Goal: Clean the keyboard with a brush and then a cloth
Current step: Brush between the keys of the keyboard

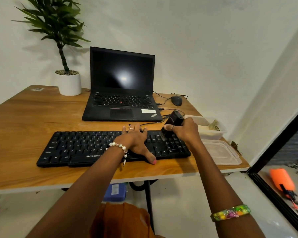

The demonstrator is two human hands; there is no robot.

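Brushing stage. Keyboard (pixel 110 148) at frame centre on table (pixel 24 117). Right hand (pixel 186 131) grasps black brush (pixel 172 124), bristles on right-side keys. Left hand (pixel 136 141) flat, fingers straight, steadying keyboard. Advice: short strokes along key rows, light pressure.

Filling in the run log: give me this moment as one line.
step: brushing | right hand: grips brush, bristles on keyboard right end | left hand: flat on keys, steadying | cloth: not seen
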